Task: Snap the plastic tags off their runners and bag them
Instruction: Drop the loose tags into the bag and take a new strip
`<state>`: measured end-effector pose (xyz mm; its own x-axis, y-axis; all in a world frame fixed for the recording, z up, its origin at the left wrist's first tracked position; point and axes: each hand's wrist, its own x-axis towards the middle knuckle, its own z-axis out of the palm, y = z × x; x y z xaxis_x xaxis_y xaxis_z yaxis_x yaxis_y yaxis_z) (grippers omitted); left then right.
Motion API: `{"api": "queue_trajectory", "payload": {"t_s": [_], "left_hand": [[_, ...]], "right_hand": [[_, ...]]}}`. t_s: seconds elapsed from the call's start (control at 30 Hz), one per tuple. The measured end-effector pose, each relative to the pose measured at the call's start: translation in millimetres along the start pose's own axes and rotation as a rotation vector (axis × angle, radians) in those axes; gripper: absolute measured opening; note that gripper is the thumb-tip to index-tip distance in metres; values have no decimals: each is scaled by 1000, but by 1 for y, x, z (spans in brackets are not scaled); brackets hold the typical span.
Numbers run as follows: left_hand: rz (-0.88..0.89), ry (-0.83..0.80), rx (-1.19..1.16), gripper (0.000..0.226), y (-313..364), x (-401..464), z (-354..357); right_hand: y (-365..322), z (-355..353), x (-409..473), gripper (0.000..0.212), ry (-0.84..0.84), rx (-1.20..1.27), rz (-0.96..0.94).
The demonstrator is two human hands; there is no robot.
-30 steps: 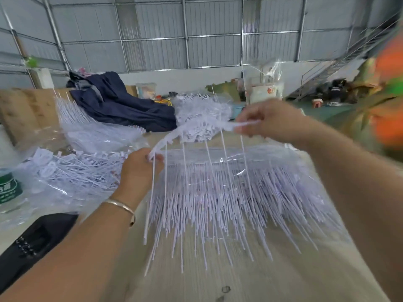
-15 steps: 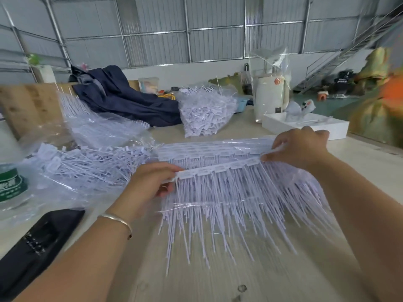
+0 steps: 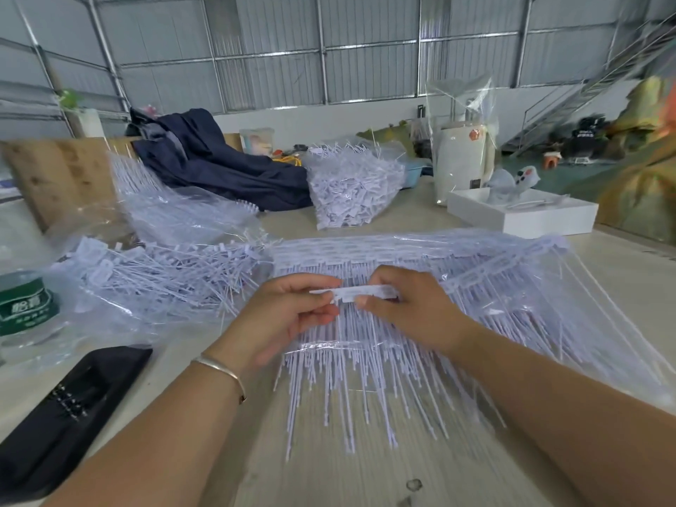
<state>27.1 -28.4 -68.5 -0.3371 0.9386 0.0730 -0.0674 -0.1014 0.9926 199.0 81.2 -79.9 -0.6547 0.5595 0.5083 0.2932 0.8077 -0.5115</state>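
A white strip of plastic tags on its runner (image 3: 365, 291) is pinched between my left hand (image 3: 292, 309) and my right hand (image 3: 406, 305), the two close together over the table's middle. Its thin tails hang down behind my fingers. Under my hands lies a wide pile of tag strips (image 3: 457, 272) on clear plastic film, tails pointing toward me. To the left sits a clear bag of loose tags (image 3: 153, 276). A second full bag of tags (image 3: 351, 188) stands further back.
A green-labelled water bottle (image 3: 25, 305) stands at the left edge, a black pouch (image 3: 73, 408) lies near me on the left. A dark blue jacket (image 3: 219, 166), a white kettle (image 3: 461, 166) and a white tray (image 3: 523, 210) sit at the back.
My hands lowered the strip from in front of my face down to the pile, then slid together along the runner. The right hand moved left toward the left hand.
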Motion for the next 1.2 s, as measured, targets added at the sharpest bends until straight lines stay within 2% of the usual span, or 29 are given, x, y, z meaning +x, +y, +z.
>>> {"api": "queue_trajectory", "payload": {"t_s": [0.1, 0.2, 0.3, 0.4, 0.47, 0.53, 0.6, 0.67, 0.83, 1.03, 1.13, 1.2], "left_hand": [[-54, 59, 18, 10, -1, 1, -3], [-95, -7, 72, 11, -2, -1, -2], [-106, -73, 19, 15, -1, -3, 1], [-96, -113, -18, 9, -1, -4, 5], [-90, -118, -47, 6, 0, -5, 7], [-88, -126, -78, 7, 0, -6, 7], [-84, -125, -108, 10, 1, -6, 8], [-78, -116, -150, 9, 1, -5, 8], [-75, -111, -213, 4, 2, -5, 7], [-141, -209, -326, 5, -1, -7, 12], [-162, -264, -393, 16, -3, -7, 14], [-194, -272, -390, 16, -5, -7, 16]], "right_hand": [[7, -7, 1, 23, 6, 190, 93], [8, -13, -1, 18, -26, 369, 47], [7, -14, -1, 15, -71, 421, 42], [5, -18, -1, 9, -121, 477, 61], [3, -23, -1, 12, -161, 478, 83], [1, -28, -1, 23, -163, 346, 95], [0, -31, 0, 37, -107, 164, 100], [-2, -33, 0, 46, -52, 85, 117], [-6, -31, -2, 51, -87, 279, 175], [-11, -28, -6, 48, -272, 474, 167], [-13, -24, -5, 45, -226, 564, 156], [-12, -23, -4, 44, -213, 568, 152]]}}
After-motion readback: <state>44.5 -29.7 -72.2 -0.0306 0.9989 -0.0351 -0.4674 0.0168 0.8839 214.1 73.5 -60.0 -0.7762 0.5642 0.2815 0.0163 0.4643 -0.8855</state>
